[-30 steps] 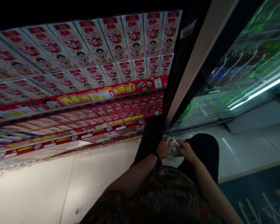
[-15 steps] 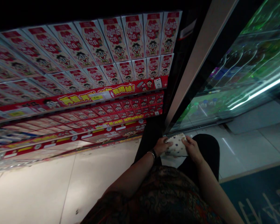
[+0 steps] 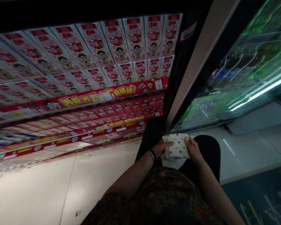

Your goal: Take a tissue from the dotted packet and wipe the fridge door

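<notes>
You hold a soft, matt, dotted cloth pouch (image 3: 177, 145); the floor tiles (image 3: 49, 184) are glossy, the milk cartons (image 3: 135, 37) smooth printed card.

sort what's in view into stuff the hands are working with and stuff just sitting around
In hand:
left hand
right hand
dotted cloth, held between both

Just around:
red-and-white cartons on shelves
glass-door cooler
dark floor mat
</notes>
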Motion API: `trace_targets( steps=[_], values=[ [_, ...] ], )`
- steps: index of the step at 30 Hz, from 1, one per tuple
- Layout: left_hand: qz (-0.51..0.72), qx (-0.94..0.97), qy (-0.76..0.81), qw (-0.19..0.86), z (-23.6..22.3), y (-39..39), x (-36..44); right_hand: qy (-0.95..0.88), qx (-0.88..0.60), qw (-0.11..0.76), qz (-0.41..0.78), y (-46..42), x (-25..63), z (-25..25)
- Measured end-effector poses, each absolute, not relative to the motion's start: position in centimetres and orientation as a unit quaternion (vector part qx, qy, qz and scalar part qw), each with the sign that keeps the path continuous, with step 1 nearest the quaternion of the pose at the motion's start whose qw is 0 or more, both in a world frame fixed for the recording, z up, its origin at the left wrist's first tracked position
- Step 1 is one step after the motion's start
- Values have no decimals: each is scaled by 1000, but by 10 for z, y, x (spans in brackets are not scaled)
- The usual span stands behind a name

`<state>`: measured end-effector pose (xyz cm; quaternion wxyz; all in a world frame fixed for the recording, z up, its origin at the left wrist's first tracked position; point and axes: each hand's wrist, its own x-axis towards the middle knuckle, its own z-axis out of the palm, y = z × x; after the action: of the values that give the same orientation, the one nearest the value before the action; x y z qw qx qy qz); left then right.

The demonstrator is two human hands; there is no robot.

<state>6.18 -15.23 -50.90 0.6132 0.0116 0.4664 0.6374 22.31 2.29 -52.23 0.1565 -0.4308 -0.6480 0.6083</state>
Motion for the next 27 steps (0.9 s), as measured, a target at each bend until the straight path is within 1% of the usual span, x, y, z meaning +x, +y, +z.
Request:
trace_targets(
  steps=[7, 11, 22, 27],
  values=[
    [614, 5, 522, 591, -525, -150, 62, -652, -418, 147, 615, 20, 223, -521],
    [623, 7, 536, 570, -529, -149, 62, -649, -414, 148, 621, 18, 221, -515],
    [640, 17, 552, 534, -528, -146, 64, -616, -427, 145, 646, 18, 219, -519],
    [667, 37, 556, 495, -520, -146, 63, -610, -424, 176, 646, 19, 213, -525]
  ],
)
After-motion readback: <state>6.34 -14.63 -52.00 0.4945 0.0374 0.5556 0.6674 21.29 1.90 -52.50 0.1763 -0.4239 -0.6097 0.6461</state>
